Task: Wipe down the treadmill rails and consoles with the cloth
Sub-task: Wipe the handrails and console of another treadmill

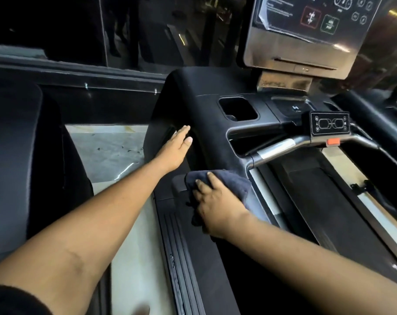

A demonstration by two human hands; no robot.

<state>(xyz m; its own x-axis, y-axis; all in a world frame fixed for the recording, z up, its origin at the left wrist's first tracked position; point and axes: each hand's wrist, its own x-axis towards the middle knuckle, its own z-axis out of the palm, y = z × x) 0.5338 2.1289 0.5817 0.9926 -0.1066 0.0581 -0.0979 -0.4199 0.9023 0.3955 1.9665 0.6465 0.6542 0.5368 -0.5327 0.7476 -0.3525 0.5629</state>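
Right hand [212,206] is down on the dark cloth [227,185], fingers spread and bent over it, pressing it flat onto the black side rail [181,223] at the foot of the treadmill's left upright [193,105]. Left hand [176,147] is out in front, fingers straight and together, palm laid against the side of that upright, holding nothing; it looks like a brace. So the step in hand reads as the rail wipe, low on the near side, with the cloth bunched up at the junction where rail meets upright. The console screen [306,30] above, the small control pad [330,123] and the silver handlebar [281,148] sit well apart from the cloth, seemingly yet to be reached. Next move, by the look of it, calls for a firm drag of the cloth along the ribbed rail or up the upright, pressure kept even so the bunched fabric doesn't slip from under the palm.
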